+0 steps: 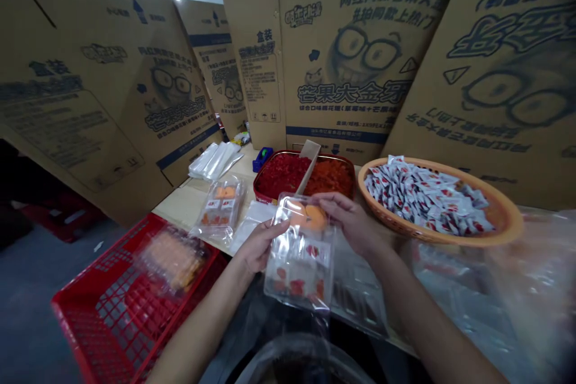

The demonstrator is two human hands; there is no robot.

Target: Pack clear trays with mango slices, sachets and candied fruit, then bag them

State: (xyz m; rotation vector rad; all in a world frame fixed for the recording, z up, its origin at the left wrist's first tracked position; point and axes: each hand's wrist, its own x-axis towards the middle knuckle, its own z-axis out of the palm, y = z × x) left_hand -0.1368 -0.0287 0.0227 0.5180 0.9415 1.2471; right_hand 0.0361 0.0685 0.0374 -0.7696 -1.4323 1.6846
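Both my hands hold one clear plastic bag (300, 258) above the table's near edge. Inside it I see an orange round piece at the top, a small white sachet and red pieces at the bottom. My left hand (260, 246) grips the bag's left edge with closed fingers. My right hand (348, 222) pinches its upper right corner. Another filled clear bag (221, 207) lies on the table to the left. A red tray (304, 175) of red and orange pieces, with a cardboard scoop (308, 163) in it, stands just behind the held bag.
A woven basket (508, 222) full of small white sachets stands at the right. A red plastic crate (121, 300) with a filled bag in it sits at lower left. Empty clear bags (216, 159) and a blue tape dispenser (262, 158) lie further back. Large cardboard cartons (355, 48) wall the table in.
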